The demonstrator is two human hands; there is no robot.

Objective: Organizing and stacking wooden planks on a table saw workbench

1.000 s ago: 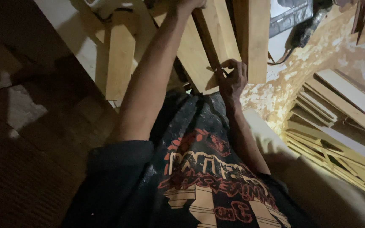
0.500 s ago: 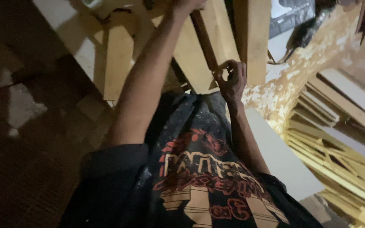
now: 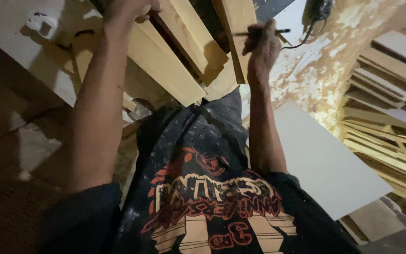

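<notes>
My left hand (image 3: 127, 9) rests at the top edge of the view, pressing on a pale wooden plank (image 3: 165, 63) that juts off the workbench toward me. My right hand (image 3: 261, 46) is raised beside a second plank (image 3: 235, 35) and grips a thin dark pencil (image 3: 261, 32) held level across its fingers. The planks lie side by side, ends pointing at my body. My dark printed shirt fills the lower middle.
A pale workbench top (image 3: 10, 42) with a small white clip (image 3: 42, 22) lies at the left. A power tool with a black cord (image 3: 316, 14) sits at the top right. A white board (image 3: 323, 160) leans at the right, wooden frames (image 3: 391, 122) stacked behind it on a dusty floor.
My right hand has lifted up and away from the plank end, now holding the pencil level. The view has tilted down toward my body. My left hand stays on the plank.
</notes>
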